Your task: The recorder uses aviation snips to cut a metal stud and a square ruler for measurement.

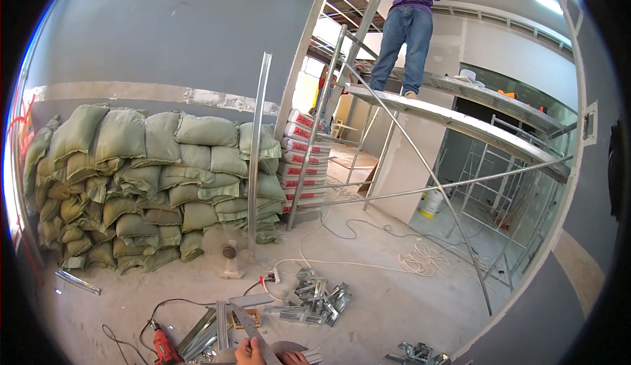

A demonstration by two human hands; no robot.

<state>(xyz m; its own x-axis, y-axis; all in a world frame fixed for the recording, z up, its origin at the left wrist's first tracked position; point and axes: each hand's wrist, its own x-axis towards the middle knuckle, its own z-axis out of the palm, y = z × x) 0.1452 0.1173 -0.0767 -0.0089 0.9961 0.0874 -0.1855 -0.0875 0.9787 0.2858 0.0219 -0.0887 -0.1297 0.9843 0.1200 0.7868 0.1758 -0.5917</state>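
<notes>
At the lower edge, my left hand [248, 352] is closed around a long flat metal strip [253, 329] that slants up and to the left. Just right of it, my right hand [293, 358] is cut off by the picture's edge. Its fingers look curled, and what they hold is hidden. Beyond the strip sits a small open box [247, 318] of small pieces. Left of my hands lie long metal channels [199, 333] and a red power drill [164, 344] with a black cord. A heap of short cut metal pieces [317, 297] lies ahead to the right.
A wall of stacked green sacks [158, 181] stands at the left, with an upright metal stud [257, 161] in front. A person [405, 30] stands on a scaffold platform [453, 116]. Coiled white cable [420, 260] crosses the floor. More metal pieces [415, 354] lie lower right.
</notes>
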